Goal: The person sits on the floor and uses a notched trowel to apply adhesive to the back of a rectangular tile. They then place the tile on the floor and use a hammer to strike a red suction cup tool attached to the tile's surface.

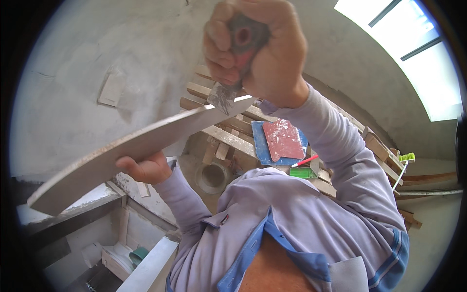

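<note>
My right hand [279, 56] is raised and wrapped round the dark and red handle of a putty knife [221, 99]. The knife's spattered blade points down against the right end of a long pale board [121, 141]; whether they touch, I cannot tell for sure. Slanting down to the left, the board looks curved in this view, with a rough light edge. From below, my left hand [146, 169] grips it near its middle. The left thumb shows on the near face, while the other fingers are mostly hidden behind the board.
Behind the board lie stacked wooden pallets [231, 141]. On them are a blue sheet [261, 143], a red spattered sheet [283, 139], a red marker [306, 160] and a green box [302, 173]. A round bucket [212, 177] stands below. A ledge [73, 204] is at left, beside the plastered wall [63, 121].
</note>
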Demonstrator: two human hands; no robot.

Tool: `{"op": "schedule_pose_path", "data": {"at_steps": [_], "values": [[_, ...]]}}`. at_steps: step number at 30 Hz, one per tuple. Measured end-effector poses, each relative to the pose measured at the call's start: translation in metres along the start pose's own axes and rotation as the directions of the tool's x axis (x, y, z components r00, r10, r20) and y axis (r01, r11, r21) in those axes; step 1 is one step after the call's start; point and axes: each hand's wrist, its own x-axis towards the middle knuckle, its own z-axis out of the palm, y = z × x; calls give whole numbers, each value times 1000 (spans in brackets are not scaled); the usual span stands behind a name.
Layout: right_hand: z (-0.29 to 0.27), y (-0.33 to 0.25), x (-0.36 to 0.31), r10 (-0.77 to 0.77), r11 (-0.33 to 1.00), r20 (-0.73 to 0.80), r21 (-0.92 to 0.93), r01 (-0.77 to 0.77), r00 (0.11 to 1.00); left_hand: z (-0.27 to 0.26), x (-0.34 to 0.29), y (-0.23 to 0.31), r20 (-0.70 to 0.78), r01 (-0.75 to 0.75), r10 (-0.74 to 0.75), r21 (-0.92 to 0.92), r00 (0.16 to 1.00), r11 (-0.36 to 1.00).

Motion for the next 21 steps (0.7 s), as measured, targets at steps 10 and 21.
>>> {"op": "schedule_pose_path", "data": {"at_steps": [10,21], "values": [[-20,37,2,-84,814,60,-572,103,995,-23,-8,2,-39,16,-18,-46,999,999],[-32,45,2,-213,803,-236,-595,32,948,-16,-10,-2,69,39,-33,-80,997,996]]}}
